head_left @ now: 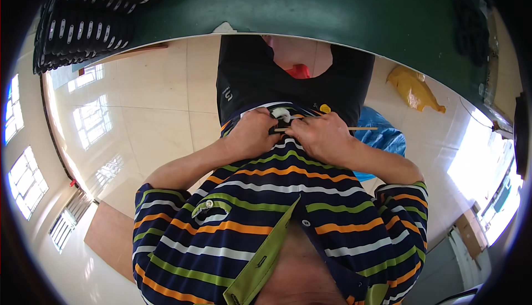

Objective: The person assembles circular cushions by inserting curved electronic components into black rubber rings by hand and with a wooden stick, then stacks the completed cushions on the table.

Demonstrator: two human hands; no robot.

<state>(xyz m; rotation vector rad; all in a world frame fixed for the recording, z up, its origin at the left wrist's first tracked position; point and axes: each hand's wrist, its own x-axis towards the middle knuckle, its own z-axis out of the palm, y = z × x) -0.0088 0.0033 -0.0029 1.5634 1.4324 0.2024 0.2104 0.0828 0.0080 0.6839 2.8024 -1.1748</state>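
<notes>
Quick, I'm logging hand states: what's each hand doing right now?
Left hand: fingers curled near the small white piece; whether it grips anything cannot be told.
Right hand: closed, holding the thin stick.

A workshop of some kind is suggested by the long green surface, on which many matching black pieces are stacked in rows. Barred windows are set in a pale wall, the floor is laid with glossy tiles, and a yellow bag and blue plastic sheeting are seen below the surface.
</notes>
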